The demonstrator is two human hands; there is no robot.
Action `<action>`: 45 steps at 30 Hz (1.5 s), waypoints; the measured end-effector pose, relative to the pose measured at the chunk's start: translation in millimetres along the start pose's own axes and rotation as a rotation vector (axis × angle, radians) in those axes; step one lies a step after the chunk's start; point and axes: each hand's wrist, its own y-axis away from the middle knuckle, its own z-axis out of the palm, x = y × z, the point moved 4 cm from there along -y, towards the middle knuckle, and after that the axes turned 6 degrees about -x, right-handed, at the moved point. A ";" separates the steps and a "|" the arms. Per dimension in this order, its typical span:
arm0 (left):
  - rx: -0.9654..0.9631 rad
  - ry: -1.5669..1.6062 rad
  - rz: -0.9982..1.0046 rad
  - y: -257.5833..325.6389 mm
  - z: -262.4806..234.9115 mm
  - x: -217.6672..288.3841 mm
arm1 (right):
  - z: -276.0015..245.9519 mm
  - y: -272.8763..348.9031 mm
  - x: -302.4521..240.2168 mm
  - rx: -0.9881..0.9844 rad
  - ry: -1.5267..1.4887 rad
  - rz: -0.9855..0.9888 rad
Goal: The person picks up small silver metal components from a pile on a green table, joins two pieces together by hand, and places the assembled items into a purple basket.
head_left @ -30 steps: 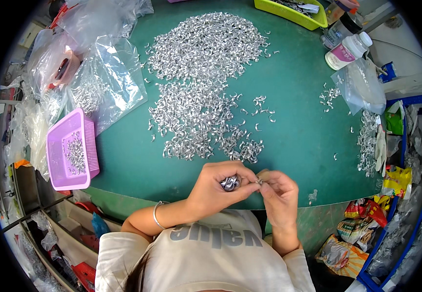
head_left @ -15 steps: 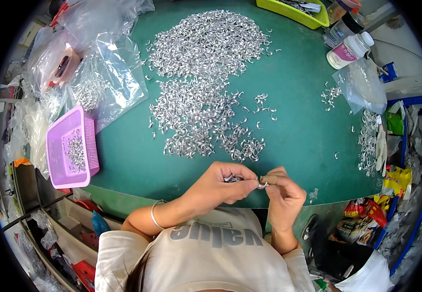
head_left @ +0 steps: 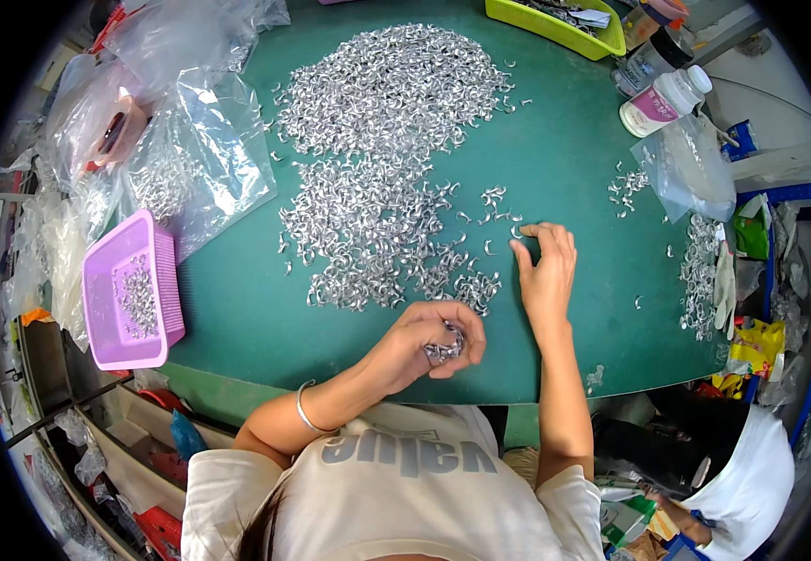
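Across the green table [head_left: 583, 178], as the head view showed it, small curved silvery metal pieces [head_left: 387, 89] lay in one broad pile, rounded and dense at the far side and looser toward the person. A few strays had spread off its right side. Just below the pile's near edge, the left hand [head_left: 429, 341] was curled around a cluster of metal pieces [head_left: 445, 348], palm side partly visible; a bracelet [head_left: 304, 408] circled that wrist. Farther out to the right, the right hand [head_left: 546, 271] reached over the tabletop near the strays, thumb and forefinger slightly parted, with a single curved piece [head_left: 516, 231] at their tips; whether they touched it could not be told.

Toward the left edge stood a purple basket [head_left: 170, 290] with more pieces inside, next to clear plastic bags [head_left: 228, 140]. At the far right were a yellow-green basket [head_left: 555, 30], a dark-lidded jar [head_left: 653, 62] and a white bottle [head_left: 665, 101] with a pink label. Another small group of pieces [head_left: 625, 189] lay beside a clear bag [head_left: 688, 168]. Lower right, a co-worker in a white top [head_left: 756, 477] was bent beside the table.
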 end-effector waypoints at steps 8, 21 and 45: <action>0.276 -0.087 0.068 -8.1 -17.5 -4.8 | -29.7 24.5 -33.1 -0.078 -0.556 0.212; 0.242 -0.666 0.360 4.8 19.6 26.4 | -58.9 55.2 -67.2 -0.051 -1.027 0.123; 0.216 -0.881 0.539 27.0 40.4 32.9 | -53.2 71.1 -75.0 -0.115 -1.521 0.273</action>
